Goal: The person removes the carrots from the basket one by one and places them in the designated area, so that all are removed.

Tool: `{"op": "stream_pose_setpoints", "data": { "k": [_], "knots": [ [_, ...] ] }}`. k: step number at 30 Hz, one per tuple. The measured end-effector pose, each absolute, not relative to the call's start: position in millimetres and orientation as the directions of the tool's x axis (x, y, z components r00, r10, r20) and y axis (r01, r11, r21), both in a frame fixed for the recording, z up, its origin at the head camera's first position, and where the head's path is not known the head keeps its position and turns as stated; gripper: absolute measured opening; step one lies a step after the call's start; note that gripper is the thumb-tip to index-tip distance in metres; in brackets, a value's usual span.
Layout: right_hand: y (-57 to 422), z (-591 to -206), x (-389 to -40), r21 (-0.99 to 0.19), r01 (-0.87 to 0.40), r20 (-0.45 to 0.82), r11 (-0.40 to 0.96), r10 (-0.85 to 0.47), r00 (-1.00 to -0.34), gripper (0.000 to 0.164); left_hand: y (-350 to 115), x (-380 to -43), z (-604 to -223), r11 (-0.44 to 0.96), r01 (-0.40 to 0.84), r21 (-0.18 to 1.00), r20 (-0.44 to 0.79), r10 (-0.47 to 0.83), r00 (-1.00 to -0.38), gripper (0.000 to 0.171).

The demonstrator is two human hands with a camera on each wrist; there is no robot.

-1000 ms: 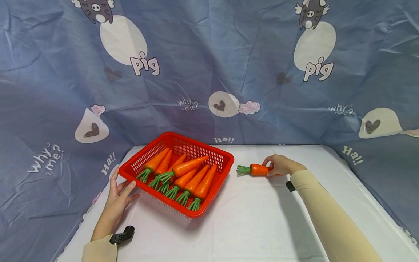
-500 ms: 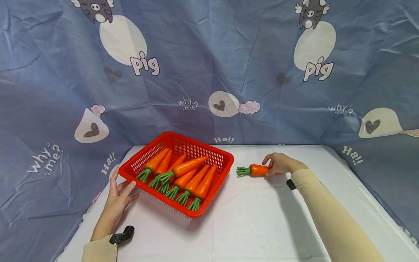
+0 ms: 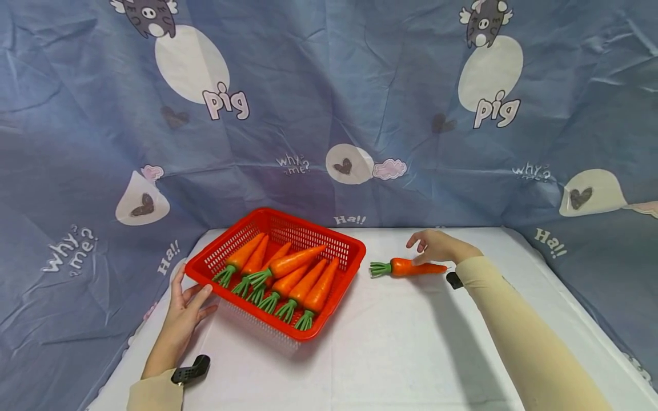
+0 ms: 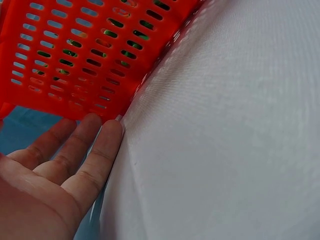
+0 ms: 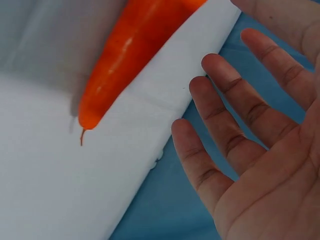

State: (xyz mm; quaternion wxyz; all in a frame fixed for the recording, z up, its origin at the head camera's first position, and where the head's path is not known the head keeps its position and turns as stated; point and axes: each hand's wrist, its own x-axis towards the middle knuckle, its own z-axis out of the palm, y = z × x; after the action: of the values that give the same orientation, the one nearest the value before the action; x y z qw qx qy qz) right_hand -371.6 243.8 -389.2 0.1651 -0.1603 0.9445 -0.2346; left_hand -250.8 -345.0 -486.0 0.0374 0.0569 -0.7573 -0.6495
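A red plastic basket (image 3: 353, 251) with slotted walls holds several orange carrots (image 3: 320, 288) with green stem ends. My left hand (image 3: 180, 319) is at its near left corner; in the left wrist view the fairly straight fingers (image 4: 102, 150) touch the lower part of the basket wall. One more carrot (image 3: 406, 267) lies sideways on the white cloth, stems to the left. Just above it hovers my right hand (image 3: 437, 246), holding nothing. The right wrist view shows its fingers (image 5: 220, 115) spread, apart from the carrot's tapered end (image 5: 100, 100).
White cloth (image 3: 390, 354) covers the table. A blue printed curtain (image 3: 288, 114) rises behind the table and along both sides. The cloth's edge (image 5: 145, 185) runs past the right hand.
My right hand has let go of the single carrot and risen slightly up and back, leaving it lying on the cloth. The left hand and basket have stayed put.
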Motion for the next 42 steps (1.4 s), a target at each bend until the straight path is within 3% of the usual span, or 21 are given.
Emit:
{"op": "stream_pose_setpoints", "data": {
  "k": [22, 42],
  "knots": [
    [217.8, -372.2, -370.8, -0.423, -0.297, -0.211, 0.856, -0.411, -0.887, 0.048, -342.3, -249.8, -485.8, 0.158, -0.044, 0.986, -0.022, -0.14, -0.99, 0.093],
    [187.3, -351.9, -373.2, -0.486, -0.355, -0.134, 0.799, -0.469, -0.873, 0.051, -343.1, -250.6, -485.9, 0.152, -0.043, 0.987, -0.022, -0.138, -0.99, 0.094]
  ]
}}
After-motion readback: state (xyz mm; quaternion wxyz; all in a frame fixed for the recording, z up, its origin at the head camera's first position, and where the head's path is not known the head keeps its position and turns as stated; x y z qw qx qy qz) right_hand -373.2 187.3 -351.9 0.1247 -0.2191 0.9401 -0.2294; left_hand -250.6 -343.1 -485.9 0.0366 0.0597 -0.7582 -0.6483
